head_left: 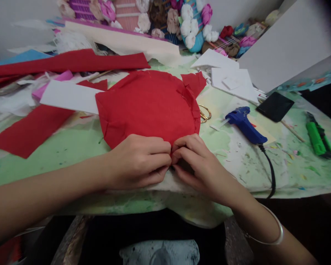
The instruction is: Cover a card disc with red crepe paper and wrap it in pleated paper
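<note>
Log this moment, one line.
left hand: pinching red cloth, near edge | right hand: pinching same edge | glue gun: lying right of cloth | green tool: farther right

The rounded, cloth-covered disc point(151, 105) is plain red, and the long cloth strip point(82, 60) beyond it matches. The table covering point(79, 147) is pale green, blotched with white and faint yellow. The pistol-shaped glue gun point(245, 125) is deep blue, its thin cord point(270, 169) black. The slim cutter point(317, 136) mixes bright green with black. The looped scissor handles point(208, 113) are gold; the ring-shaped bangle point(280, 233) is silvery.
</note>
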The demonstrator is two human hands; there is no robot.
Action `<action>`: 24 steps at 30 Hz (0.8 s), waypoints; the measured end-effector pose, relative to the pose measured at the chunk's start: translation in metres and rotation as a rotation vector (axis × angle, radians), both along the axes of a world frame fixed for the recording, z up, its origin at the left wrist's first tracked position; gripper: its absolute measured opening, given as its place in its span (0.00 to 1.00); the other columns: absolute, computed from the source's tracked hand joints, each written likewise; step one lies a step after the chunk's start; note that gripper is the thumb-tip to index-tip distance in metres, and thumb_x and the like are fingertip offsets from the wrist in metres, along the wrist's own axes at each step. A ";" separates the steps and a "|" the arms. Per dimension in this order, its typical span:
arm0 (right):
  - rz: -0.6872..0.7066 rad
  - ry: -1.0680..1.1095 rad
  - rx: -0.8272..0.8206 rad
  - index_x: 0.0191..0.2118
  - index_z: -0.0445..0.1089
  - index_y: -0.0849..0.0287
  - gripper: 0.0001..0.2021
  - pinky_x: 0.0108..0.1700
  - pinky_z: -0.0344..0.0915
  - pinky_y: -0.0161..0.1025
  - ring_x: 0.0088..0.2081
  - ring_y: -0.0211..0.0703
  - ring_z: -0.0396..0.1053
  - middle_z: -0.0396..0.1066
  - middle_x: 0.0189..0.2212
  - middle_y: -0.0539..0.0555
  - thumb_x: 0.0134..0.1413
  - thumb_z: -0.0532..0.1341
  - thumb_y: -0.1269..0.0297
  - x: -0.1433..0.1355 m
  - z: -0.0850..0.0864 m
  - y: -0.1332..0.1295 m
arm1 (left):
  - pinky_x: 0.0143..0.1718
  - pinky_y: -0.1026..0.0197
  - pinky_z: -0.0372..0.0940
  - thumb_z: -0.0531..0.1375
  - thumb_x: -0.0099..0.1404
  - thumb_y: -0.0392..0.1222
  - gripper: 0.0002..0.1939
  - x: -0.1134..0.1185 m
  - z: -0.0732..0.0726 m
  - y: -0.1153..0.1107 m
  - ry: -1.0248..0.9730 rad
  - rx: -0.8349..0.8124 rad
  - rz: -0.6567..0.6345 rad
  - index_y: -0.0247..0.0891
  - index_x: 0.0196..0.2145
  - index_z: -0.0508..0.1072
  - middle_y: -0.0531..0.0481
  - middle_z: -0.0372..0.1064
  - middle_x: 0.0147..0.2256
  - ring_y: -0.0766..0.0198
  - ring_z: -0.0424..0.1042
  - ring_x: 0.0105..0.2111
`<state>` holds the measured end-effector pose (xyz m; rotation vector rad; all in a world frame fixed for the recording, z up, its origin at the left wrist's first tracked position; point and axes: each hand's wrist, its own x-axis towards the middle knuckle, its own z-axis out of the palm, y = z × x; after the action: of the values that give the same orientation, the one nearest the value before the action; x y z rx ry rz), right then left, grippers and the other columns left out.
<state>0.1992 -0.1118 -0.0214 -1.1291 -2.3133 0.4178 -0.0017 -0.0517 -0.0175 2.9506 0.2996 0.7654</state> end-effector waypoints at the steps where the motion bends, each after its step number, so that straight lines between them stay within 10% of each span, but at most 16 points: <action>1: -0.003 -0.006 -0.009 0.36 0.65 0.61 0.03 0.48 0.61 0.41 0.45 0.43 0.60 0.64 0.42 0.56 0.60 0.55 0.72 0.000 0.000 0.000 | 0.28 0.65 0.61 0.54 0.65 0.34 0.08 0.000 0.001 0.000 0.008 0.013 0.002 0.39 0.32 0.71 0.51 0.69 0.29 0.66 0.67 0.29; 14: -0.079 0.083 -0.009 0.34 0.63 0.59 0.03 0.46 0.62 0.41 0.43 0.42 0.61 0.63 0.40 0.56 0.57 0.56 0.74 -0.004 0.000 -0.004 | 0.33 0.54 0.66 0.54 0.66 0.32 0.09 0.010 -0.002 -0.044 -0.085 0.202 0.325 0.33 0.30 0.72 0.44 0.70 0.30 0.59 0.67 0.31; 21: -0.092 0.076 0.025 0.37 0.65 0.57 0.04 0.47 0.63 0.43 0.45 0.45 0.64 0.65 0.42 0.57 0.58 0.55 0.72 0.005 0.011 -0.015 | 0.32 0.57 0.66 0.53 0.67 0.31 0.09 0.016 -0.006 -0.057 -0.238 -0.084 0.469 0.34 0.30 0.71 0.46 0.70 0.30 0.60 0.67 0.32; 24: -0.361 -0.001 0.145 0.37 0.65 0.56 0.03 0.44 0.63 0.45 0.43 0.48 0.65 0.67 0.39 0.57 0.57 0.57 0.69 0.036 0.023 -0.017 | 0.32 0.58 0.64 0.55 0.66 0.32 0.06 0.014 -0.008 -0.054 -0.249 -0.170 0.473 0.35 0.32 0.71 0.48 0.69 0.31 0.63 0.67 0.31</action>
<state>0.2354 -0.1283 0.0015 -1.4333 -2.0427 0.1116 0.0120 -0.1059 -0.0253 2.6082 1.0059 1.0797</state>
